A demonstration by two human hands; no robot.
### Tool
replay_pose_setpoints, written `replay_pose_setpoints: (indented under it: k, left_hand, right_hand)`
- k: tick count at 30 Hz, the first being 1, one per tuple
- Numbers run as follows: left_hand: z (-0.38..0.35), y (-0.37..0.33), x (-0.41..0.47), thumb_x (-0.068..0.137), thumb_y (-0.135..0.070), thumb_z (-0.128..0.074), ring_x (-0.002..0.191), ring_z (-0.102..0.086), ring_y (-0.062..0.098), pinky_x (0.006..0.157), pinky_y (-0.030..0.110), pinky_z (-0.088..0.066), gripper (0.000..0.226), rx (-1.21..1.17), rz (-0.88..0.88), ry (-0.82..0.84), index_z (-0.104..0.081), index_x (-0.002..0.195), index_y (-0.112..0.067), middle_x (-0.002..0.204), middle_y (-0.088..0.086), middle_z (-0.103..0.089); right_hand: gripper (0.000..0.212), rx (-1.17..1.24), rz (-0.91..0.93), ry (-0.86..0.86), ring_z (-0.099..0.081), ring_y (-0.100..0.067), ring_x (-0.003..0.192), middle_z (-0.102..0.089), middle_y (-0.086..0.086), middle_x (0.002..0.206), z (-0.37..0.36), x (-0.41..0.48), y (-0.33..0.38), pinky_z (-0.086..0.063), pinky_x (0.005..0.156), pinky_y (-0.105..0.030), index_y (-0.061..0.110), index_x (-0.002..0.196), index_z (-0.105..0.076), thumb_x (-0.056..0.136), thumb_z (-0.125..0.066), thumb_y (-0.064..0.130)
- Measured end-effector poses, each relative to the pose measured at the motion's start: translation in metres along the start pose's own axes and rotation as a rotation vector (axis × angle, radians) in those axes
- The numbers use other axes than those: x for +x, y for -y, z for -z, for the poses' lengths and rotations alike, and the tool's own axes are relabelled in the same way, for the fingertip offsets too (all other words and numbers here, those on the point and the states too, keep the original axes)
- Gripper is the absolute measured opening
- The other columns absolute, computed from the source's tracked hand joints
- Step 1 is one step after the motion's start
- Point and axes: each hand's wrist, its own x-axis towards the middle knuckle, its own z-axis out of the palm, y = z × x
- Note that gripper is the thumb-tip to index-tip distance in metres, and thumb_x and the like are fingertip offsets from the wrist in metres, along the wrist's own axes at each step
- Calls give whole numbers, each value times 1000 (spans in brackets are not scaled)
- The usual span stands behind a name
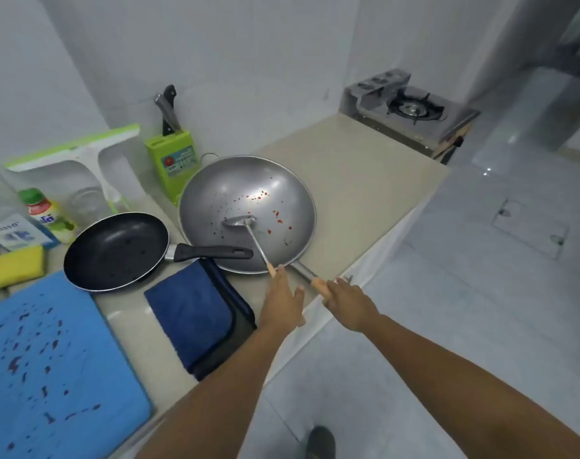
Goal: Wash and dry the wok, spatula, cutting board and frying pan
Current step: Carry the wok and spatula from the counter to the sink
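A steel wok (275,180) with red food specks sits on the beige counter (364,180). A metal spatula (240,222) lies inside it, its wooden handle end pointing toward me. My left hand (282,303) reaches over that handle end with straight fingers. My right hand (348,303) grips the wok's wooden handle (319,285) at the counter edge. A black frying pan (114,251) rests left of the wok. The blue cutting board (53,366), marked with dark stains, lies at the lower left.
A folded dark blue cloth (196,319) lies in front of the pan. Behind stand a green knife block (174,164), a squeegee (80,154), a dish soap bottle (43,213) and a yellow sponge (14,266). A gas stove (411,107) sits at the counter's far end.
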Motion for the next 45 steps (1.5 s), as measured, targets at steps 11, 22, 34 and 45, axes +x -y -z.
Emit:
replay_pose_setpoints:
  k: [11, 22, 34, 45]
  left_hand:
    - [-36, 43, 49, 69, -76, -34, 102, -64, 35, 92, 55, -49, 83, -495, 546, -337, -28, 137, -28, 124, 12, -61]
    - [-6, 38, 79, 92, -37, -63, 125, -53, 32, 106, 36, -40, 72, -658, 548, -431, -27, 147, -7, 139, 13, -53]
    - [-18, 60, 102, 92, -28, -62, 112, -61, 23, 105, 41, -45, 61, -816, 514, -420, -31, 143, -14, 132, 5, -58]
    - [-27, 17, 90, 101, -4, -47, 79, -65, 17, 77, 35, -56, 42, -1080, 547, -310, -29, 139, -4, 96, 10, -64]
  right_hand:
    - [53, 286, 15, 75, -56, -25, 118, -53, 1, 135, 3, 13, 4, -48, 94, -44, 35, 145, -25, 96, -42, 47]
    - [53, 249, -35, 19, -59, -22, 111, -58, -3, 129, -1, 24, 2, -48, 88, -36, 38, 150, -21, 101, -37, 48]
    - [55, 227, -22, 27, -63, -21, 106, -61, -2, 125, 3, 21, 0, -50, 89, -35, 39, 151, -15, 100, -30, 54]
    - [52, 204, -21, 21, -62, -22, 106, -62, -4, 122, 26, 1, -28, -48, 87, -35, 36, 150, -20, 101, -29, 51]
